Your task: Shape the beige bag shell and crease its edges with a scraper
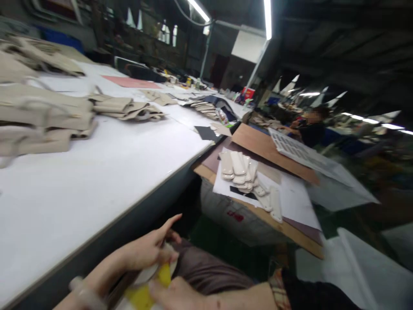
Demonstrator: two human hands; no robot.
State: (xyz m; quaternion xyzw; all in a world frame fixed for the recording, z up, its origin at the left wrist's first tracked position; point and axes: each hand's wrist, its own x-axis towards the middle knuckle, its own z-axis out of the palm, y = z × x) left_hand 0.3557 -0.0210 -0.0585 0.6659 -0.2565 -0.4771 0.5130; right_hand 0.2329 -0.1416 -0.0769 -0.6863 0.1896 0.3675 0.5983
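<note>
My left hand (149, 249) is low in the picture over my lap, its forefinger stretched out and its other fingers curled onto a pale flat piece (151, 272). My right hand (180, 294) comes in from the bottom edge and pinches a yellow pad (146, 292) that lies against that pale piece. Both hands sit just below the dark edge of the long white table (106, 172). Much of the pale piece is hidden under my fingers.
Beige fabric pieces (38, 116) are stacked on the table's left and further back. To the right, a brown board (267, 150) carries a heap of white oblong pieces (245, 174) on white paper. A seated person (309, 127) works beyond it.
</note>
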